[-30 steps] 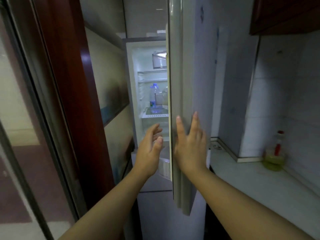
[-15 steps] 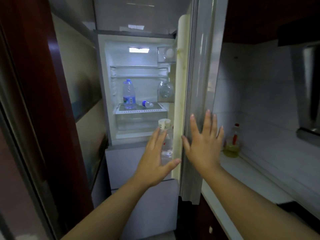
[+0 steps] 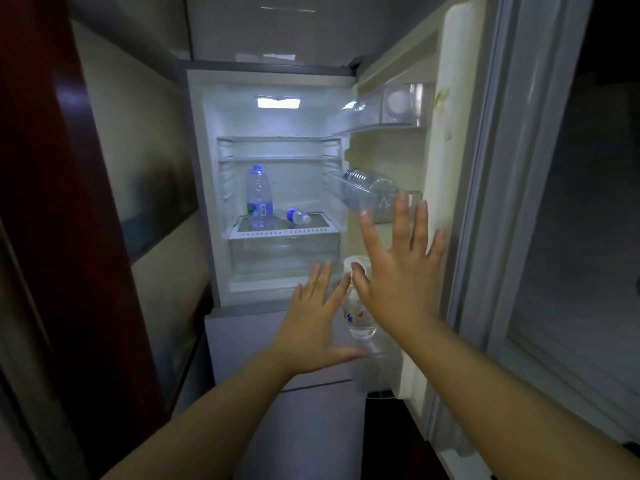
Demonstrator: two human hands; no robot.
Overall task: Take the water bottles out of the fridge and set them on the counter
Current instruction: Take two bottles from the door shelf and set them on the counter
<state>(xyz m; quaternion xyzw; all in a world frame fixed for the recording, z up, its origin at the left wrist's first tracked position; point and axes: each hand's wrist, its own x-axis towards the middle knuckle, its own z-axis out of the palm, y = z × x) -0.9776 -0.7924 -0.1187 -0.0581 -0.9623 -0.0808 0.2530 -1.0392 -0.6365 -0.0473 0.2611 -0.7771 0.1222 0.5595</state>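
Head view, fridge: the fridge (image 3: 207, 174) is open and lit, with its door (image 3: 446, 161) swung out to the right.
Shelf bottles: a tall blue-capped bottle (image 3: 258, 195) stands upright on the glass shelf (image 3: 284, 232). A small bottle (image 3: 298, 216) lies on its side just beside it.
Door bottles: a clear bottle (image 3: 372, 188) lies on its side in the middle door bin. A white-capped bottle (image 3: 358, 308) stands in the lower door bin, partly hidden by both hands.
Left hand: the left hand (image 3: 311, 327) is spread flat with straight fingers and holds nothing. Its fingertips are just beside the white-capped bottle.
Right hand: the right hand (image 3: 398, 271) is also spread and empty, in front of the door's inner face, with its thumb by the white cap. Whether it touches the door cannot be told.
Desk: not clearly in view; the area right of the door is dim.
Progress: all four bottles are in the fridge, so by my judgement nothing has been moved out.
Step in hand: probably the reach for a first bottle, most likely the white-capped one.
Doing it well: wrap one hand round the body below the cap. Lift straight up to clear the bin rail, then draw the bottle out. Steady the door with the other hand. The lying bottles may roll, so grip them round the middle.
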